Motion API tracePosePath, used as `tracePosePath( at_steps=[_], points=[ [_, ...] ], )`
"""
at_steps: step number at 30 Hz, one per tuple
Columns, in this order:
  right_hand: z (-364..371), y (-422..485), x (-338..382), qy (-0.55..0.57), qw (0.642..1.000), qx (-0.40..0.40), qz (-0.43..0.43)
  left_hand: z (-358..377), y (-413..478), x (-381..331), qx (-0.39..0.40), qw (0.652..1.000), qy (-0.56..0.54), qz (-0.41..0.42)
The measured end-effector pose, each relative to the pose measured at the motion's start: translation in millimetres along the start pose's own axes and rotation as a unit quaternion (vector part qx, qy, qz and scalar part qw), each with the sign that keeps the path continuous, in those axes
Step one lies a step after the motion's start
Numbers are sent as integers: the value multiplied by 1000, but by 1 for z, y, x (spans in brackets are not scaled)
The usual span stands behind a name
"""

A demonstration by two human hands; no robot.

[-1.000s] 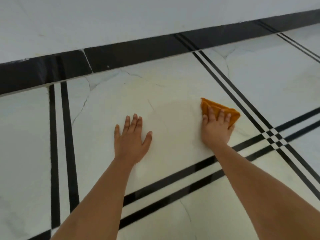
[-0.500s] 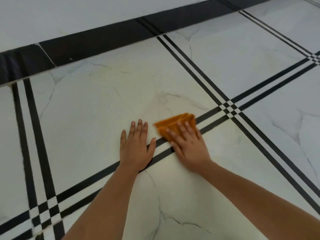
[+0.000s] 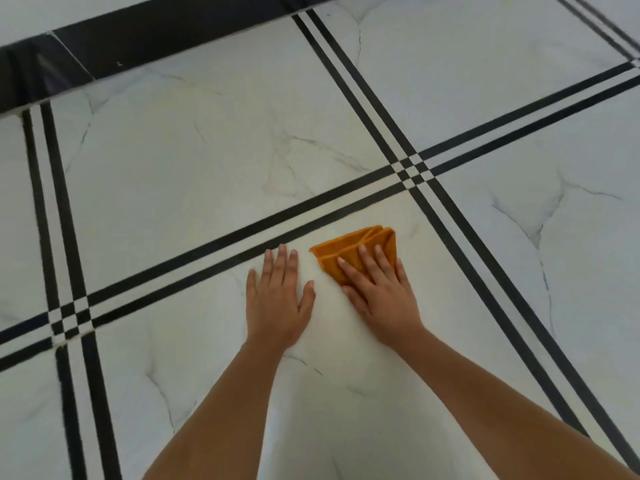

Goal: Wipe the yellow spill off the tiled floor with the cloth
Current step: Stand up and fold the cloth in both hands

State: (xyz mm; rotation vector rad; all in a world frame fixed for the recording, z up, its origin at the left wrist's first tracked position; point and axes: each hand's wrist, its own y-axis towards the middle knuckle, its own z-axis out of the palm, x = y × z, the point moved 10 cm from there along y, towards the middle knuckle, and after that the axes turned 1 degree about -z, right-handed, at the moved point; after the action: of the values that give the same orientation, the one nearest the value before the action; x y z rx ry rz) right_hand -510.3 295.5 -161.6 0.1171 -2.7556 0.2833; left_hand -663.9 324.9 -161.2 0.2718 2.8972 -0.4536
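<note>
Cloth (image 3: 346,245) lies folded under your right hand (image 3: 381,296), straight fingers pressing it to the tiled floor (image 3: 207,161); your left hand (image 3: 277,303) rests flat just beside, holding nothing.

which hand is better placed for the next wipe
Right. The right hand presses the folded orange cloth flat; the left hand rests bare on the white marble-look floor tile beside it.

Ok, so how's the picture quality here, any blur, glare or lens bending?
Head view: soft, even light, no hard shadows under the left hand or right hand; the black floor stripes bow near the left edge, wide-angle bending; a dull sheen on the black border band; the orange cloth reads fairly sharp.
</note>
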Motion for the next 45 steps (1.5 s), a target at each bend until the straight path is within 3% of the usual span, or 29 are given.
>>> tracePosePath(
  at_steps=[4,7,13,16,21,24,27,32,38,45],
  points=[
    [-30,-24,-15,68,995,-52,54,4,-36,-28,32,991,-73,-109],
    [-55,-40,-26,125,983,-43,127,-6,-58,-53,36,971,-158,-177],
    [-142,-90,-26,369,901,-45,224,-68,-100,-105,44,900,-349,-258],
    [-214,-118,-4,470,846,-32,250,-136,-135,-140,56,835,-471,-281],
    [-338,-174,57,564,773,41,287,-272,-201,-186,123,780,-543,-286],
    [-438,-212,107,603,748,84,265,-375,-250,-219,119,764,-574,-270],
    [-532,-244,147,644,719,82,247,-473,-292,-244,60,768,-584,-257],
    [-647,-278,195,621,753,73,204,-588,-346,-274,-26,779,-590,-212],
    [-737,-309,242,587,794,33,156,-678,-404,-267,-124,756,-617,-177],
    [-785,-337,310,538,839,26,84,-738,-451,-248,-138,753,-631,-125]
  ],
)
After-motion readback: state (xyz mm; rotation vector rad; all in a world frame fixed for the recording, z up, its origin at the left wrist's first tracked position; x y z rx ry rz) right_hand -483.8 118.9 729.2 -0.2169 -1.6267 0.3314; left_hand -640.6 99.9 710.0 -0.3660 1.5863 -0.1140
